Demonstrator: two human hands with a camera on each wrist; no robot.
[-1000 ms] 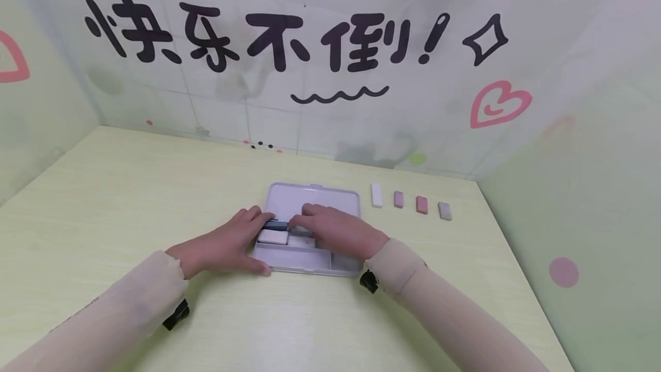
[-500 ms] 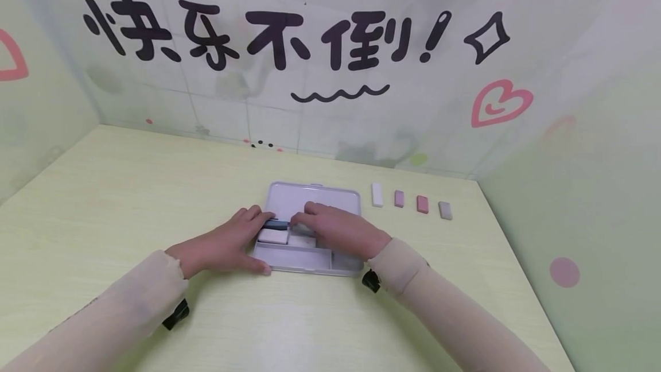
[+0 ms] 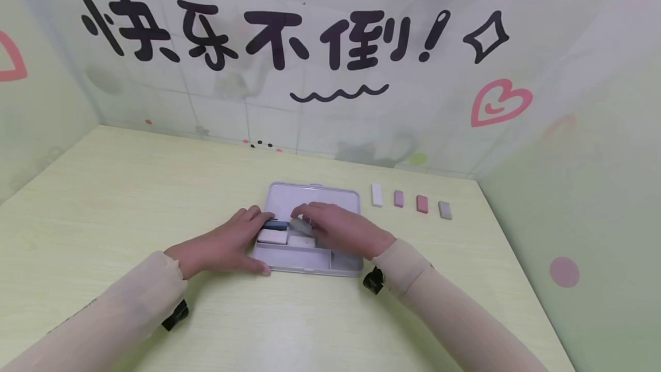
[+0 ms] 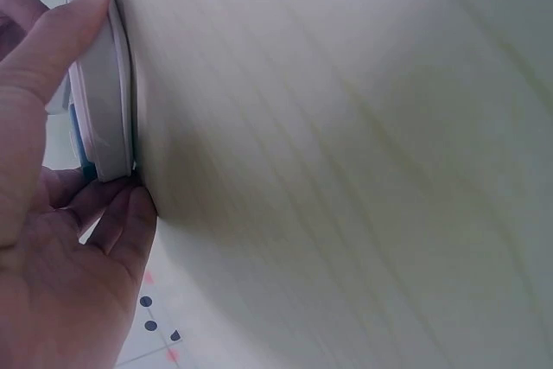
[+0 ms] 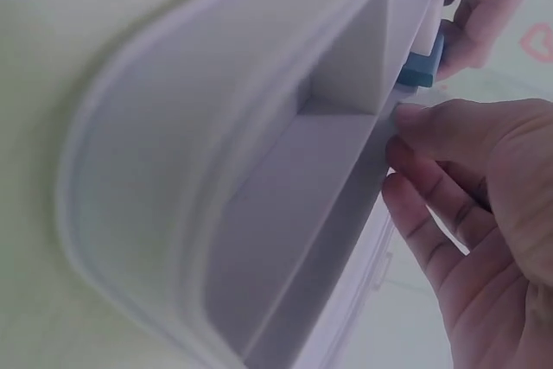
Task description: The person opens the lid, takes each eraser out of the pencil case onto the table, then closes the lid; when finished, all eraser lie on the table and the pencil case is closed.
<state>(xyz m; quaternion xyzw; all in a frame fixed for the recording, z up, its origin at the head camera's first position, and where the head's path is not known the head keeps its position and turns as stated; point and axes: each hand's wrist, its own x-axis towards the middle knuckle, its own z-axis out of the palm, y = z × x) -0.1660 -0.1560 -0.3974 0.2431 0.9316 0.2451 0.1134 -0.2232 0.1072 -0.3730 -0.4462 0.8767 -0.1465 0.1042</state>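
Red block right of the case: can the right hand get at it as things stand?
Probably yes: the red block lies uncovered on the table, with gaps either side. But the right hand seems to pinch a grey piece at the case, so it would likely need freeing first.

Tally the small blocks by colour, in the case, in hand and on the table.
White blocks: 3
Grey blocks: 2, counting the one in the right hand
Blue block: 1
Mauve block: 1
Red block: 1
Total in view: 8
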